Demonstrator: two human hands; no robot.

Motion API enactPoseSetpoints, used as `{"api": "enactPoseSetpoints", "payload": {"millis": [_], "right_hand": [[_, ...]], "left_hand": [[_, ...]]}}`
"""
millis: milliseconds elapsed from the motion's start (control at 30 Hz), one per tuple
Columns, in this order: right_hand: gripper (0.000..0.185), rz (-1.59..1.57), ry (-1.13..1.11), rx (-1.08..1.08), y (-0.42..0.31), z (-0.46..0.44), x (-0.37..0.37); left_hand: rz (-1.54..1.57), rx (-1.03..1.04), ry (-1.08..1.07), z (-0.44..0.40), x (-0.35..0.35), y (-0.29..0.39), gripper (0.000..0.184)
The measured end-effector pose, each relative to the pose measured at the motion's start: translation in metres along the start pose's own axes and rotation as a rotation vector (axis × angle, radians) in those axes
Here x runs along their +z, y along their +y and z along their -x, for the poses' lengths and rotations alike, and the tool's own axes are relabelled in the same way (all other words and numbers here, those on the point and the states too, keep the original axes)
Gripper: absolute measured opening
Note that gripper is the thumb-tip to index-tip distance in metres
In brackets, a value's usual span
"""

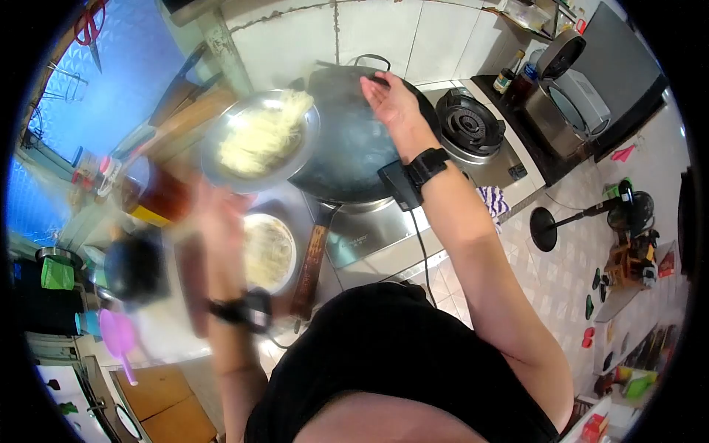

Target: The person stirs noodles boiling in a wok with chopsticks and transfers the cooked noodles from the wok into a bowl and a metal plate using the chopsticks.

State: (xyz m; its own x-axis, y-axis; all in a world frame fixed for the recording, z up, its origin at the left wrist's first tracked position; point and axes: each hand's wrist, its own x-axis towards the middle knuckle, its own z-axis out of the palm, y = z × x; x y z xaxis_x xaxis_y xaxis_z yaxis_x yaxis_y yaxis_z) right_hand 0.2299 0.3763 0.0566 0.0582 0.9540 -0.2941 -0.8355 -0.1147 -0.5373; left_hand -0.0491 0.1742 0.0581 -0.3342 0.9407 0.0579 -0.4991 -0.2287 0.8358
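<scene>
My left hand [220, 214], smeared by motion, grips the near rim of a shallow metal bowl [210, 151]. Pale yellow shreds [262, 140] of food are heaped in the bowl, which hangs beside and partly over the left rim of a dark wok [343, 148]. Steam or haze blurs the inside of the wok. Above its far right side is my right hand [395, 107], palm turned up, fingers loosely curled and apart. A second, pale-rimmed bowl [292, 255] with more shreds stands below my left hand, next to the wok's wooden handle [310, 266].
A second burner [471, 122] lies right of the wok. Beyond it are bottles [509, 74] and a steel pot with an open lid [557, 111]. To the left stand a jar of reddish-brown liquid [159, 188], a cutting board [193, 284] and a pink dipper [118, 336].
</scene>
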Motion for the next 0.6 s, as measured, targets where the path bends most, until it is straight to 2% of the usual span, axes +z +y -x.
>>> {"api": "enactPoseSetpoints", "payload": {"millis": [300,400,467,533,600], "right_hand": [[0.029,0.241,-0.392,-0.249,-0.079,0.072,0.067],[0.028,0.161,-0.491,-0.21,-0.095,0.075,0.083],[0.029,0.222,-0.489,-0.199,-0.095,0.098,0.089],[0.028,0.646,-0.628,-0.262,-0.091,0.111,0.087],[0.029,0.924,-0.563,-0.26,-0.09,0.132,0.086]], "left_hand": [[0.009,-0.091,0.002,-0.004,0.011,-0.019,0.048],[-0.023,-0.113,-0.035,-0.012,0.008,-0.027,0.048],[-0.042,-0.118,-0.036,-0.011,0.017,-0.025,0.048],[-0.062,-0.126,-0.039,-0.014,0.02,-0.026,0.048],[-0.024,-0.137,-0.087,-0.023,0.014,-0.027,0.047]]}}
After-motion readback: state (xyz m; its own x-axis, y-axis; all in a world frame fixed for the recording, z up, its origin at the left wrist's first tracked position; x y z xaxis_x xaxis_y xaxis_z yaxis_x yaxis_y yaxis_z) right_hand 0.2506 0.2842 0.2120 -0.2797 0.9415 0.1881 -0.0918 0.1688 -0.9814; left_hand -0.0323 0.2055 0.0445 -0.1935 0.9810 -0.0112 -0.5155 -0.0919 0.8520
